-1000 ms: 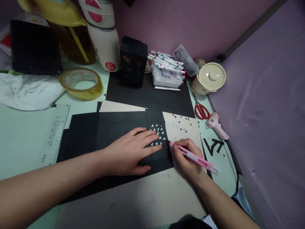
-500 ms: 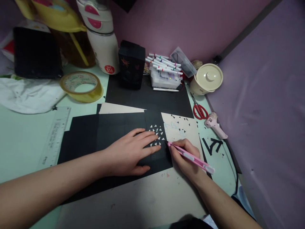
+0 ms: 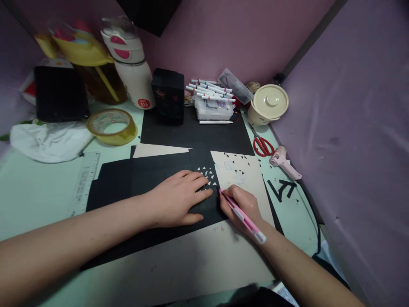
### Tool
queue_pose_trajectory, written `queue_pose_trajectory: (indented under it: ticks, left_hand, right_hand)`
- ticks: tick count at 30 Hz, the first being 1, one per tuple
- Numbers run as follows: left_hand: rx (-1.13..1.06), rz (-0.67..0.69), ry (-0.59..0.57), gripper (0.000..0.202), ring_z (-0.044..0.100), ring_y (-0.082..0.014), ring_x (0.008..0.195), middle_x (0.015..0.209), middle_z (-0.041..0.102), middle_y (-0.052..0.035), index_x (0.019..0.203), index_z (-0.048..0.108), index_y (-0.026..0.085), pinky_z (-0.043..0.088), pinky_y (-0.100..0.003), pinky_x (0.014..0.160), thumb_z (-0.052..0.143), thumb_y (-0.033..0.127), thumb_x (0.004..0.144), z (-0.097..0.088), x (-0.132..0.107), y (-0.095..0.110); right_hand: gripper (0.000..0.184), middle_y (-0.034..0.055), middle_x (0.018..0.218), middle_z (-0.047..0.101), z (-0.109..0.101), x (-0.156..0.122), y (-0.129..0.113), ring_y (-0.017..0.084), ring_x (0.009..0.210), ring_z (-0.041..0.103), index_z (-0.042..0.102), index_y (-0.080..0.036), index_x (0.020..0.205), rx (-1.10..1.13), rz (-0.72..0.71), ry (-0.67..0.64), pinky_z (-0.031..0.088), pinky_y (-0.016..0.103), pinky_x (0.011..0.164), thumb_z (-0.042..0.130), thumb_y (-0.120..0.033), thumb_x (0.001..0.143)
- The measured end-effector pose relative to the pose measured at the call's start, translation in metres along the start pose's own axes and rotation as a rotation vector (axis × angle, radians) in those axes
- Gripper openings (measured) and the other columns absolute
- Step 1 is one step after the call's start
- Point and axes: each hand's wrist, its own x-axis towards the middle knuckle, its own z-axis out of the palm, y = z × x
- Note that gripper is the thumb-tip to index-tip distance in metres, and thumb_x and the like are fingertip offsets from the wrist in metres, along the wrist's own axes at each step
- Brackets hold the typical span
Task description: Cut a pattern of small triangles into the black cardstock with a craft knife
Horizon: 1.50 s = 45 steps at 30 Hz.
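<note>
A sheet of black paper point(image 3: 143, 175) lies over a pale board point(image 3: 179, 268). Small triangular holes cluster near the paper's right end, and pale shows through them. My left hand point(image 3: 179, 200) lies flat on the paper with fingers stretched toward the holes, covering some of them. A slim pink utility knife point(image 3: 243, 216) is in my right hand point(image 3: 241, 204), gripped like a pen. Its tip meets the paper's right part, just below the holes; the blade is too small to make out. Tiny black triangles point(image 3: 236, 164) are scattered on the pale board to the right.
Right of the board lie red-handled scissors point(image 3: 263, 146), a pink glue gun point(image 3: 284, 162) and black strips point(image 3: 281, 189). Behind stand a black box point(image 3: 168, 96), several markers point(image 3: 211, 90) on a clear case and a lidded cream pot point(image 3: 268, 104). Tape point(image 3: 111, 126) and a ruler point(image 3: 83, 183) are at left.
The head view has shifted, so the background sits differently. The pink knife's rear end has swung toward me in my right hand. My left hand stays flat on the paper.
</note>
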Motion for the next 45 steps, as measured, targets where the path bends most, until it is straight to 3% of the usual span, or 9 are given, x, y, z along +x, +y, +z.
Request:
queue_pose_trajectory:
  ticks: [6, 22, 32, 45]
  left_hand:
    - [0.038, 0.010, 0.042, 0.049, 0.053, -0.0332, 0.117, 0.127, 0.060, -0.0127, 0.131, 0.059, 0.020, 0.046, -0.047, 0.096, 0.057, 0.047, 0.091, 0.004, 0.008, -0.001]
    - [-0.021, 0.003, 0.074, 0.045, 0.050, -0.0332, 0.120, 0.130, 0.059, -0.0126, 0.131, 0.058, 0.021, 0.044, -0.049, 0.097, 0.060, 0.038, 0.089, 0.011, 0.008, -0.007]
    - [-0.001, 0.018, 0.090, 0.046, 0.051, -0.0339, 0.120, 0.130, 0.059, -0.0142, 0.131, 0.058, 0.020, 0.044, -0.050, 0.097, 0.059, 0.039, 0.089, 0.012, 0.007, -0.008]
    - [-0.005, 0.028, 0.104, 0.045, 0.051, -0.0334, 0.120, 0.130, 0.059, -0.0142, 0.130, 0.058, 0.020, 0.044, -0.048, 0.096, 0.057, 0.040, 0.090, 0.014, 0.005, -0.009]
  right_hand:
    - [0.016, -0.0004, 0.066, 0.055, -0.001, 0.003, -0.004, 0.012, 0.056, 0.052, 0.049, -0.021, 0.082, 0.010, -0.003, 0.010, 0.042, 0.024, 0.055, 0.058, -0.009, 0.089]
    - [0.023, -0.0042, 0.060, 0.042, -0.001, 0.009, -0.009, 0.011, 0.051, 0.041, 0.041, -0.023, 0.074, -0.046, -0.006, 0.011, 0.035, 0.025, 0.050, 0.050, -0.006, 0.087]
    - [0.023, -0.0041, 0.057, 0.043, -0.004, 0.010, -0.011, 0.012, 0.048, 0.040, 0.040, -0.024, 0.071, -0.052, 0.016, 0.021, 0.035, 0.026, 0.047, 0.048, -0.009, 0.086]
    - [0.020, -0.0025, 0.062, 0.054, 0.001, 0.002, -0.005, 0.012, 0.052, 0.050, 0.047, -0.024, 0.076, -0.041, -0.019, 0.051, 0.043, 0.025, 0.051, 0.053, -0.009, 0.088]
